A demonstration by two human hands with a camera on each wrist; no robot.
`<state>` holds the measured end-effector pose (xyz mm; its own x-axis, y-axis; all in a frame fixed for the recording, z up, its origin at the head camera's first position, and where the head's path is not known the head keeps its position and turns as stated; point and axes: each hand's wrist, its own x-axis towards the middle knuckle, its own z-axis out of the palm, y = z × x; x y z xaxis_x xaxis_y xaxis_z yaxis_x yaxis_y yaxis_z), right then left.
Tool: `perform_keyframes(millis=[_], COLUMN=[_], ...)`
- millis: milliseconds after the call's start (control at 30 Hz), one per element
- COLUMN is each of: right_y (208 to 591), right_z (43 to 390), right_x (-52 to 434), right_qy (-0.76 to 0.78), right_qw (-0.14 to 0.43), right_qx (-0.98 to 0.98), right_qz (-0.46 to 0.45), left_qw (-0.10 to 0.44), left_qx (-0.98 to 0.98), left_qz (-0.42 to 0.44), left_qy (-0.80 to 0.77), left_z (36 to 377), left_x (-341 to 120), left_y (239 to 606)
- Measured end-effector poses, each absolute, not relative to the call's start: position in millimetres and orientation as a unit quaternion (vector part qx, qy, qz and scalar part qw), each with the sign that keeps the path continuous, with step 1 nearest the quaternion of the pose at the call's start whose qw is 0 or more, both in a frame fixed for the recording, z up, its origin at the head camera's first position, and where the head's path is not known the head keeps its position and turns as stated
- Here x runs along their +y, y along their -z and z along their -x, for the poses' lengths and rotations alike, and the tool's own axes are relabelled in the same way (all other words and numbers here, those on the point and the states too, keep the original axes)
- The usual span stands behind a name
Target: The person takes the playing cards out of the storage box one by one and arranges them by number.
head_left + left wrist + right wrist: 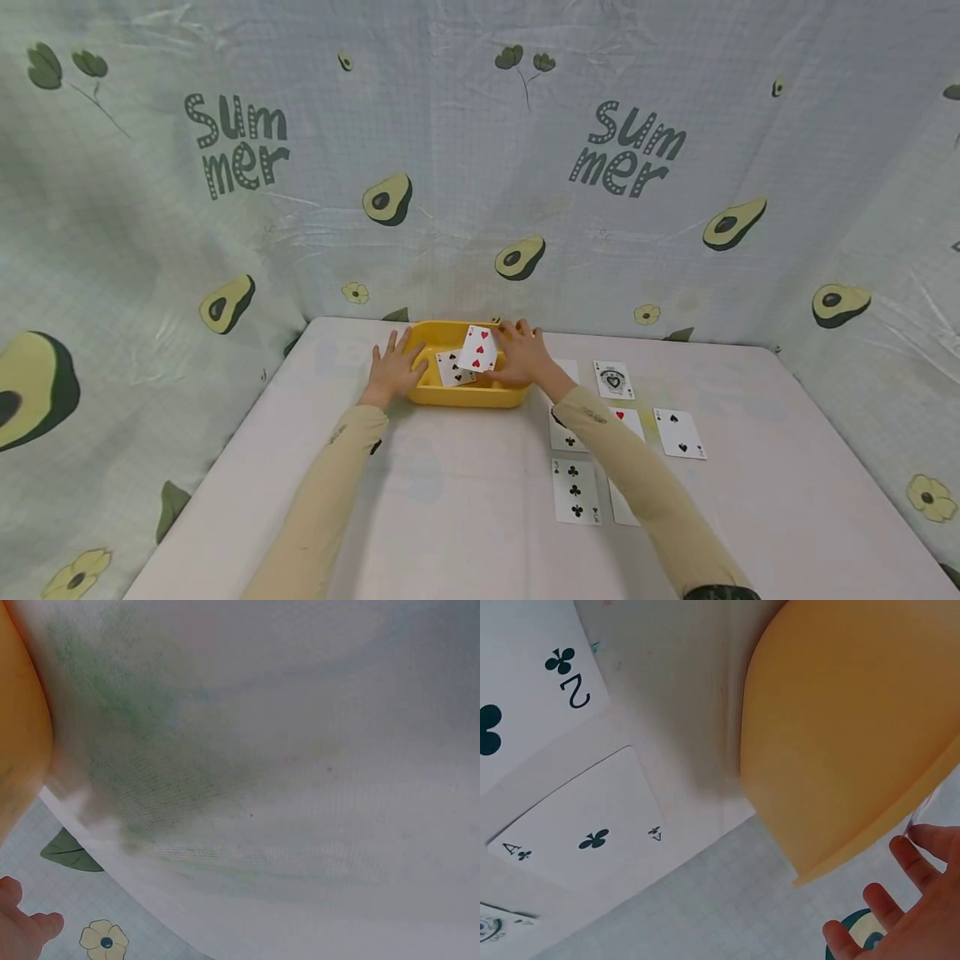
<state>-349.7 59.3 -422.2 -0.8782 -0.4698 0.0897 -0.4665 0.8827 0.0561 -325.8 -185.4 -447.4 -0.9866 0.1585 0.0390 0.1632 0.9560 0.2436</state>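
A yellow plastic tray (465, 398) stands near the table's far edge with playing cards in it. Over the tray, the right hand (521, 358) pinches the edge of a tilted hearts card (477, 350) between thumb and finger. In the right wrist view the fingertips (904, 847) meet at a thin edge beside the tray's rim. Beneath the hearts card lies a spades card (448, 369), partly covered. The left hand (393, 367) is spread at the tray's left side, fingers apart and holding nothing; whether it touches the rim is hard to tell.
Right of the tray, face-up cards lie in rough columns: an ace of clubs (592, 825), a two of clubs (525, 682), a three of clubs (576, 492), a two of spades (679, 433) and others, some hidden by the right sleeve (645, 475). A patterned cloth (450, 125) hangs behind.
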Motion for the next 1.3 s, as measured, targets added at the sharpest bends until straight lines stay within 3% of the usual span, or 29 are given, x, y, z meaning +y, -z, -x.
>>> perform_keyframes(millis=[1300], right_y=[408], right_z=[281], right_x=[146], right_qy=[-0.026], right_qw=[0.098], right_qx=[-0.955], right_qz=[-0.278], left_qw=[0.008], left_qx=[-0.990], left_qz=[0.079], left_qy=[0.119], left_z=[325], left_x=[-184], left_y=[447])
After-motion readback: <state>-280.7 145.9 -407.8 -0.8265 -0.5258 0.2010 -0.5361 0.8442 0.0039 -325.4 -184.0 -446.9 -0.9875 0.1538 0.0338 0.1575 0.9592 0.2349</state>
